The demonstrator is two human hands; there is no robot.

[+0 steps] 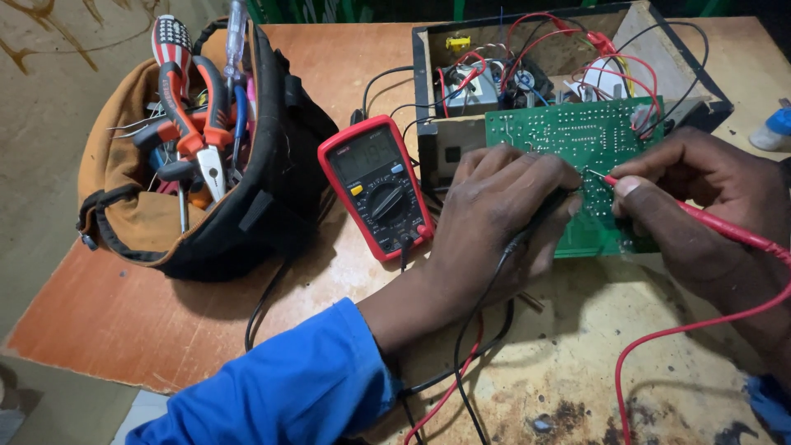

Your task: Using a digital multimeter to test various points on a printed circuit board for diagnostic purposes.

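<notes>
Both probes meet on the green circuit board: right hand pinches the red probe, left hand grips the black probe (multimeter angled readably).

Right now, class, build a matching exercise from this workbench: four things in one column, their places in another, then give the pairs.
Things:
1. multimeter
2. tool bag
3. red probe
4. circuit board

Places:
A. far left of the table
B. held in the right hand
C. between bag and left hand
D. leaning on the open black case

Pairs: 1-C, 2-A, 3-B, 4-D
</notes>
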